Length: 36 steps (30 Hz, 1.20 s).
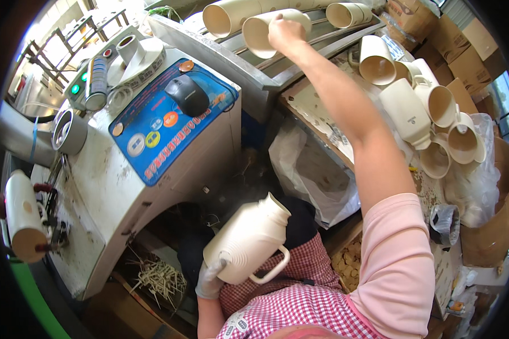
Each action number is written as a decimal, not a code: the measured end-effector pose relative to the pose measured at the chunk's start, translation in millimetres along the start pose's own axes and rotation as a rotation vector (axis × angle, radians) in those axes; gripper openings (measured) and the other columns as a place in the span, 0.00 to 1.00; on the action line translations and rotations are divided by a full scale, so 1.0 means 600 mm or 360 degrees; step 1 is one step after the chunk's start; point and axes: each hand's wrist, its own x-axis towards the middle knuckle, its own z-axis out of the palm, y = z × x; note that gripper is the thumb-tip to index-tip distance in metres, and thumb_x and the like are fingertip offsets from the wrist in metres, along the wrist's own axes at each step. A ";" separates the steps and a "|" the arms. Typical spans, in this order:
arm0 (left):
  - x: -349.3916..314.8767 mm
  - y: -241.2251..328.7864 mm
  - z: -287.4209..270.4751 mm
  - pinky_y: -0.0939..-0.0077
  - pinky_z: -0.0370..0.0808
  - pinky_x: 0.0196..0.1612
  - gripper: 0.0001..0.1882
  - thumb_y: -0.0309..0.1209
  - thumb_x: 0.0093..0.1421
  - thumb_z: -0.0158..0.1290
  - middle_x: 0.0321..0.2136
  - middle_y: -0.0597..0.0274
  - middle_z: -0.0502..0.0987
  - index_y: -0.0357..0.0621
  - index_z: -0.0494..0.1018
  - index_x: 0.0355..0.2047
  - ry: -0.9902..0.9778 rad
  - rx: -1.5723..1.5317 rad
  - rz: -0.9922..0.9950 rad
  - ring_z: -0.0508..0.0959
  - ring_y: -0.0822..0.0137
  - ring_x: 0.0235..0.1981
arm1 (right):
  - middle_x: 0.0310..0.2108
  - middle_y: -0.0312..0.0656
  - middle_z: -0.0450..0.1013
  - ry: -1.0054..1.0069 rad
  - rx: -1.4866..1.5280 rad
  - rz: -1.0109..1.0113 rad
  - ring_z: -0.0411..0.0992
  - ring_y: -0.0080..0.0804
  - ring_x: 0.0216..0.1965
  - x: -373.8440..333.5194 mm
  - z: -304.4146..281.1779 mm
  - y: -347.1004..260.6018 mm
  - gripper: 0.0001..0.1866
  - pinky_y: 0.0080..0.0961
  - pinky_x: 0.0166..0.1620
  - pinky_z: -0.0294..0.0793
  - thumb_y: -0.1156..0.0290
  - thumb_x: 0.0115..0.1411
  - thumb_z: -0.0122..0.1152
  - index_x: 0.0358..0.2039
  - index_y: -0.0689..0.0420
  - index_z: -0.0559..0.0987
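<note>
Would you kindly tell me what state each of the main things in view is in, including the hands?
Left hand: gloved, closed on the cream jug
Cream jug: tilted, mouth pointing away from the body
Right hand: bare, on the cream cylinder, grip unclear
Cream cylinder: lying on its side, near end open
White sack: gaping open
Computer mouse: resting on the blue mat
Green indicator light: lit

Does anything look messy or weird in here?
Yes. Thin pale sticks lie jumbled below the white desk, poking every which way. The bench top on the right looks patchy and worn. Also, only the left hand, holding a cream jug, wears a glove; the right hand looks bare.
</note>
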 end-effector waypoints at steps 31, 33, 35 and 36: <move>0.009 0.013 -0.047 0.66 0.67 0.67 0.35 0.36 0.67 0.59 0.60 0.52 0.74 0.33 0.61 0.69 -0.0282 0.0030 0.0072 0.73 0.62 0.62 | 0.25 0.26 0.69 -0.0521 0.1760 -0.0874 0.65 0.13 0.24 0.093 -0.155 -0.130 0.18 0.13 0.27 0.62 0.60 0.74 0.55 0.55 0.57 0.82; 0.006 0.001 -0.041 0.67 0.66 0.68 0.34 0.38 0.67 0.61 0.61 0.54 0.74 0.34 0.65 0.68 -0.0377 0.0049 0.0138 0.72 0.64 0.63 | 0.28 0.33 0.76 -0.0421 0.1845 -0.1440 0.70 0.18 0.25 -0.042 -0.295 -0.330 0.19 0.16 0.28 0.66 0.57 0.74 0.55 0.55 0.55 0.83; 0.001 -0.012 -0.040 0.67 0.66 0.67 0.33 0.38 0.67 0.61 0.61 0.55 0.74 0.34 0.66 0.67 -0.0357 0.0064 0.0179 0.72 0.65 0.62 | 0.32 0.40 0.80 -0.0199 0.1942 -0.1985 0.79 0.27 0.33 -0.160 -0.422 -0.525 0.21 0.21 0.35 0.76 0.53 0.72 0.56 0.50 0.56 0.84; -0.005 -0.018 -0.041 0.67 0.67 0.67 0.33 0.38 0.67 0.61 0.61 0.56 0.74 0.34 0.66 0.67 -0.0345 0.0075 0.0185 0.72 0.65 0.62 | 0.29 0.38 0.79 -0.0040 0.1611 -0.2008 0.78 0.25 0.29 -0.199 -0.480 -0.594 0.20 0.22 0.33 0.77 0.53 0.72 0.56 0.44 0.57 0.85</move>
